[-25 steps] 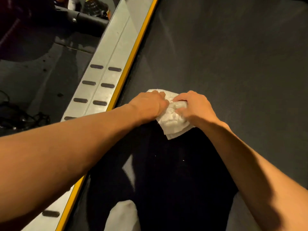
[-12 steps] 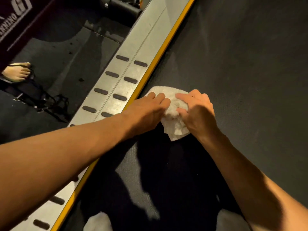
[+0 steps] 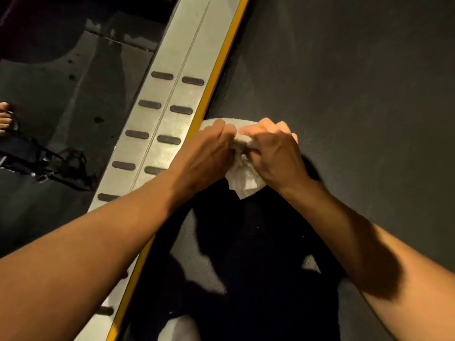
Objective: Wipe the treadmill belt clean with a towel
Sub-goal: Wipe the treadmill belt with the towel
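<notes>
Hands at frame centre have gone from pressing flat to curling: my left hand (image 3: 204,153) and right hand (image 3: 273,153) now bunch the white towel (image 3: 246,180) on the dark belt (image 3: 344,94), beside its yellow edge (image 3: 221,60). Probably regathering before the next wipe.

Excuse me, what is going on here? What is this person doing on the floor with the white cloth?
A person is bent over a treadmill and cleaning it. Both the left hand and the right hand grip a bunched white towel and hold it down on the dark treadmill belt. The towel sits at the belt's left edge, right beside the yellow stripe and the silver side rail. Someone's foot shows on the floor at the far left.
</notes>
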Demonstrator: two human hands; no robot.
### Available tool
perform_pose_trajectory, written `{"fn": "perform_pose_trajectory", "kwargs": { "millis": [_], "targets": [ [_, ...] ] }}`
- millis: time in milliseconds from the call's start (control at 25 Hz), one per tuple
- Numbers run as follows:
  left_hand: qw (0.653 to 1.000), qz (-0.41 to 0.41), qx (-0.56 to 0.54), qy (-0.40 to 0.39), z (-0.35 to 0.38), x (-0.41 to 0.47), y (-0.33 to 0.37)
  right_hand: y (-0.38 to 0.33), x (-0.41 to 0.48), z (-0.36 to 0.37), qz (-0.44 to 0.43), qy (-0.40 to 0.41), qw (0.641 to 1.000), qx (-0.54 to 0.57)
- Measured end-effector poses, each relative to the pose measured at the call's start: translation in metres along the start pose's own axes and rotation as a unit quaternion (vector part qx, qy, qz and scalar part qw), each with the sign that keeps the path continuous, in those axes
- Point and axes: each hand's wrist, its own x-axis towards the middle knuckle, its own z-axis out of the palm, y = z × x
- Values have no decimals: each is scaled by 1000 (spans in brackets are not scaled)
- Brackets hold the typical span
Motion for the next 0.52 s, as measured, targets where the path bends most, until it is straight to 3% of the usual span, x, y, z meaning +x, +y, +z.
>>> {"fn": "perform_pose_trajectory", "kwargs": {
  "millis": [80,160,320,520],
  "targets": [
    [998,-57,-3,-5,1,7,-1,-12,3,4,16,3,1000,-18],
    [997,-72,-17,-16,0,1,11,-17,-10,1,63,-17,997,37],
    [998,26,60,-24,1,-19,27,7,-41,-7,33,-61,991,118],
    [988,72,133,-36,13,17,65,52,-39,-15,49,51,996,50]
  ]
}}
